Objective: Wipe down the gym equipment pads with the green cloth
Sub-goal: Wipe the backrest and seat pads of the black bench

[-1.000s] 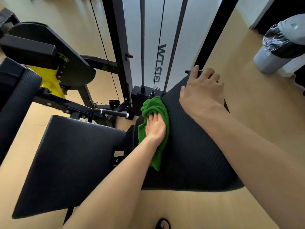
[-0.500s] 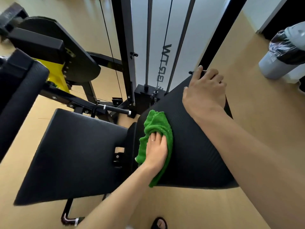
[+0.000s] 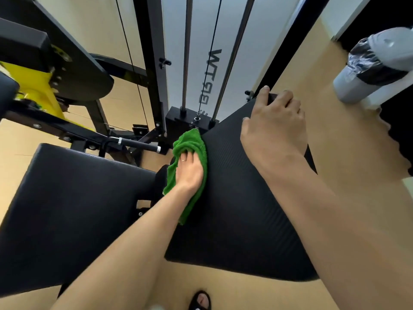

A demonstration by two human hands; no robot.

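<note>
A ribbed black back pad [image 3: 237,198] slopes across the middle of the view. My left hand [image 3: 190,171] presses the green cloth [image 3: 190,144] flat against the pad's left edge, with a ring showing on one finger. The cloth bunches above my fingers and hangs below my wrist. My right hand [image 3: 272,128] grips the pad's far top corner, fingers curled over the edge. A smooth black seat pad [image 3: 67,209] lies to the left, apart from both hands.
Behind the pads stands the weight stack frame [image 3: 152,63] with chrome guide rods [image 3: 186,54] and a cable. A yellow and black lever arm [image 3: 44,86] is at the left. A grey bin with a black liner [image 3: 375,63] stands at the right. My sandalled foot [image 3: 201,300] is on the tan floor.
My left hand slid the green cloth down the pad's left edge, then back up towards the top. My right hand kept its hold on the top corner.
</note>
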